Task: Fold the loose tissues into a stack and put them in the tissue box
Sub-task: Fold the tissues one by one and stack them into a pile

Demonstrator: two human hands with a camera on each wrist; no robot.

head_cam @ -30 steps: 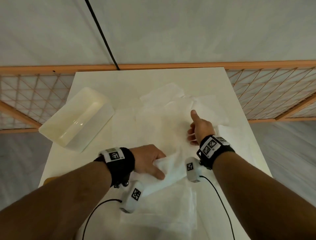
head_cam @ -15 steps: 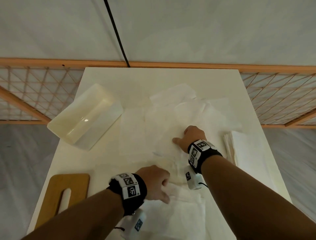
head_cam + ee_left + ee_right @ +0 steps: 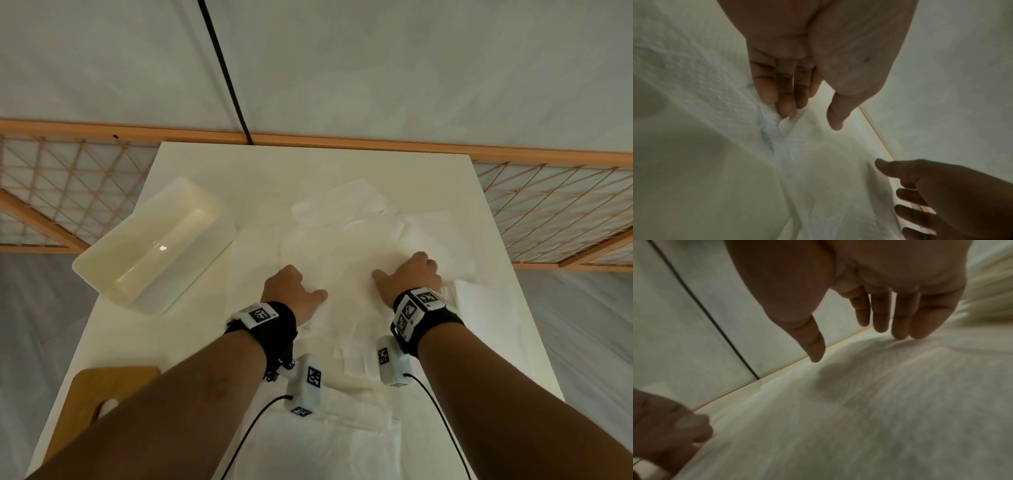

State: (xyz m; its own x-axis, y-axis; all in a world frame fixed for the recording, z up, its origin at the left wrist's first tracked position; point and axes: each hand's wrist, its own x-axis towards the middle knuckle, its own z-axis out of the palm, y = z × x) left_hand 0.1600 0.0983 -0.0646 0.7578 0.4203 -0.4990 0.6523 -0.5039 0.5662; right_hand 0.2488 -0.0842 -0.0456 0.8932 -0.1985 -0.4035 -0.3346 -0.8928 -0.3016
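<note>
The loose tissues [image 3: 346, 260] lie spread and overlapping in the middle of the white table [image 3: 260, 178], and both hands are on them. The left hand [image 3: 291, 291] has its fingers straight and pointing down; the fingertips [image 3: 785, 110] press on a tissue, which makes a small wrinkle there. The right hand [image 3: 411, 277] is also flat and relaxed, its fingertips [image 3: 900, 334] touching the sheet, the thumb apart from them. Neither hand grips anything. The tissue box [image 3: 147, 253], pale and open on top, stands to the left of the tissues. A folded stack [image 3: 479, 308] lies just beside the right hand. A wooden lid [image 3: 99, 383] lies at the near left corner.
</note>
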